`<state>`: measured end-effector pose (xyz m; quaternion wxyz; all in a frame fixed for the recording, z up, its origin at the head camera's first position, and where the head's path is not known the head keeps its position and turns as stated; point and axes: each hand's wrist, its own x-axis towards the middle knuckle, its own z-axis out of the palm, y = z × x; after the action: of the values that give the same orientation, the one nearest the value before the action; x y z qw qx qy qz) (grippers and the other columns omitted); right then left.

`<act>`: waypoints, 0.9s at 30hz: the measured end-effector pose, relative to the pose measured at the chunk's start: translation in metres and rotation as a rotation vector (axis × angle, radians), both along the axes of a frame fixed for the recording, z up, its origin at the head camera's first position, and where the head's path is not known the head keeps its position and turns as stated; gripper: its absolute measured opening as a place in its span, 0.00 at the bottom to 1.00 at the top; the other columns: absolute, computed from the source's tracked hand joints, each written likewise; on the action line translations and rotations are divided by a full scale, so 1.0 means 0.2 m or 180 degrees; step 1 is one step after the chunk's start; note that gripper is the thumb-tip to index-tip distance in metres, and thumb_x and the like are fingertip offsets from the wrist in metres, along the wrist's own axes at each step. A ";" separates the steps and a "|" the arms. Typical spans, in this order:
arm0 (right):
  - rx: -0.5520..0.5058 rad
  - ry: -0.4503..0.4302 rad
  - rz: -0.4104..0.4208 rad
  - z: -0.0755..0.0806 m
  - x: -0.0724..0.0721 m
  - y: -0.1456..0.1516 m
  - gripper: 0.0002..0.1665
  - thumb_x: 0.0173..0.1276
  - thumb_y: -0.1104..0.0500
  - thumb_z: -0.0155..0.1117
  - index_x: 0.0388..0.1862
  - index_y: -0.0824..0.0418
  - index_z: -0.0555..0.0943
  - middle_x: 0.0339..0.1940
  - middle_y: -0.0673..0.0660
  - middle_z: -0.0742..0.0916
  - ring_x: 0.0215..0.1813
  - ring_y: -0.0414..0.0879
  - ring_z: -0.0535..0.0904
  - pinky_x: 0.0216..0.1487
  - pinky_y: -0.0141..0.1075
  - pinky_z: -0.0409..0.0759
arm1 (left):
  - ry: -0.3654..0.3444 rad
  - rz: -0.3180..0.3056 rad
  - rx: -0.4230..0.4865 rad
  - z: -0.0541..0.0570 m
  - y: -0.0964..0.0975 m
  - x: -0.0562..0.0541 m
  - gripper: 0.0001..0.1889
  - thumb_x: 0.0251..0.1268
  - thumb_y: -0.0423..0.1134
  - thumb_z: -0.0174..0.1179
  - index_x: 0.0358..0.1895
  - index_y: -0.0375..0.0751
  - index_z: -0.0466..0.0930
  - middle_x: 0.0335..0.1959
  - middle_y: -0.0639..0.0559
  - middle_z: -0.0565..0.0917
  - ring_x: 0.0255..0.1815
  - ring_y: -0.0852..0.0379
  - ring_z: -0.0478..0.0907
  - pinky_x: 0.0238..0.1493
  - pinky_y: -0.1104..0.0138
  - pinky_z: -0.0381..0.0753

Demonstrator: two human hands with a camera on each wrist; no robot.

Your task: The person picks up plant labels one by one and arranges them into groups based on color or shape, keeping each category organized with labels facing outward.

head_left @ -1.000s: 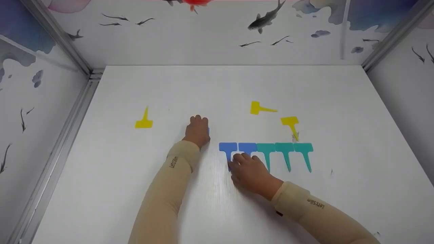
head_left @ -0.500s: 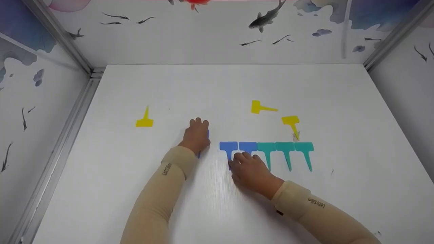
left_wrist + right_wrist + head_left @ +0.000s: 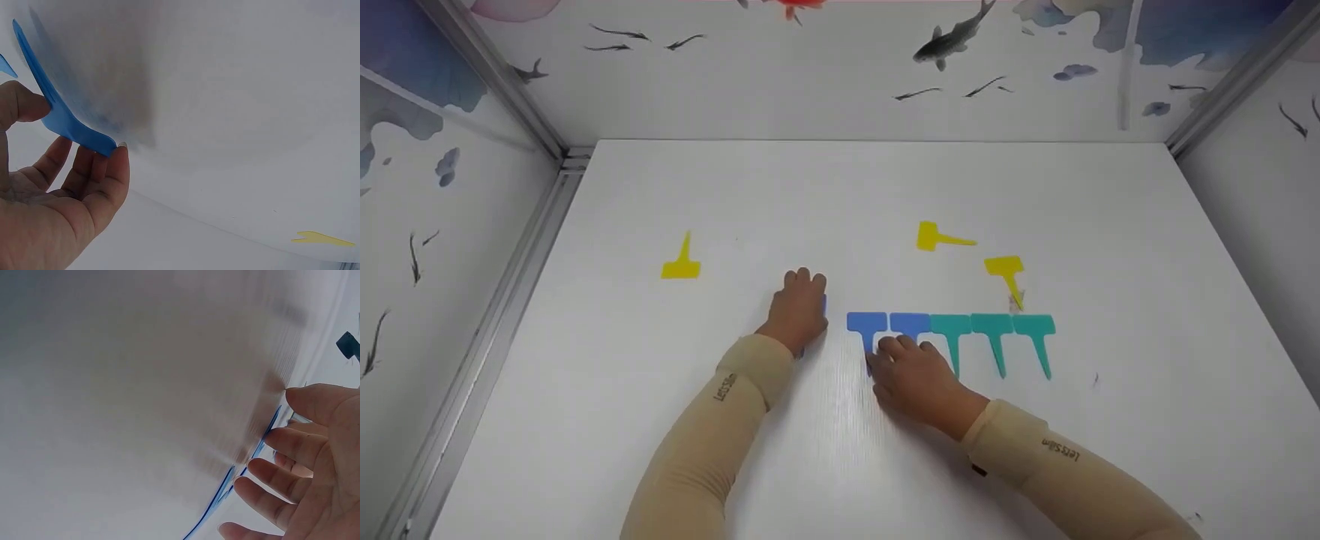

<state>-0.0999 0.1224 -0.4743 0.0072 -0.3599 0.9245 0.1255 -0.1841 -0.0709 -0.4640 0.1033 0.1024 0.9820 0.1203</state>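
Note:
My left hand pinches a blue T-shaped plant label between thumb and fingers; in the left wrist view it is tilted with its pointed stem up. Just right of that hand, a row lies on the table: a blue plant label, a second blue plant label, and three green plant labels, stems toward me. Over the second blue label's stem lies my right hand, its fingers loosely bent. In the right wrist view its fingertips touch or nearly touch the blue labels, pinching nothing.
On the white table, a yellow plant label lies at the left. A yellow label and another yellow label lie behind the row. Printed panels wall the back and sides.
My left hand has moved slightly toward me with the blue plant label, which has turned so its stem end shows below the hand. My right hand stays in place.

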 end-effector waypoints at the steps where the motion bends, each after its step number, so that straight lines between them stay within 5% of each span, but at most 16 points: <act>1: -0.0020 -0.0019 -0.0013 0.00 0.00 0.00 0.25 0.68 0.47 0.61 0.62 0.55 0.78 0.55 0.57 0.82 0.53 0.53 0.79 0.46 0.48 0.83 | 0.0002 0.0004 0.0005 0.00 0.00 0.01 0.19 0.61 0.31 0.61 0.56 0.33 0.71 0.51 0.39 0.73 0.51 0.48 0.68 0.53 0.59 0.79; 18: -0.0084 -0.0105 -0.0033 0.01 0.00 0.00 0.26 0.68 0.48 0.62 0.63 0.55 0.78 0.56 0.57 0.82 0.53 0.53 0.79 0.46 0.50 0.83 | -0.0076 0.0113 0.0202 0.02 0.02 0.07 0.25 0.57 0.33 0.66 0.58 0.34 0.72 0.51 0.40 0.73 0.52 0.48 0.68 0.57 0.58 0.76; 27: -0.0354 -0.0040 -0.0103 0.00 0.01 0.00 0.23 0.66 0.48 0.62 0.57 0.55 0.81 0.53 0.56 0.83 0.52 0.51 0.79 0.44 0.47 0.83 | -0.0020 0.0020 0.0254 0.03 0.02 0.09 0.22 0.56 0.31 0.65 0.54 0.32 0.72 0.48 0.40 0.73 0.50 0.47 0.67 0.51 0.58 0.79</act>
<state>-0.0984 0.1229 -0.4738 -0.0050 -0.3456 0.9356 0.0715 -0.1667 -0.0659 -0.4587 0.1019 0.1030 0.9764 0.1600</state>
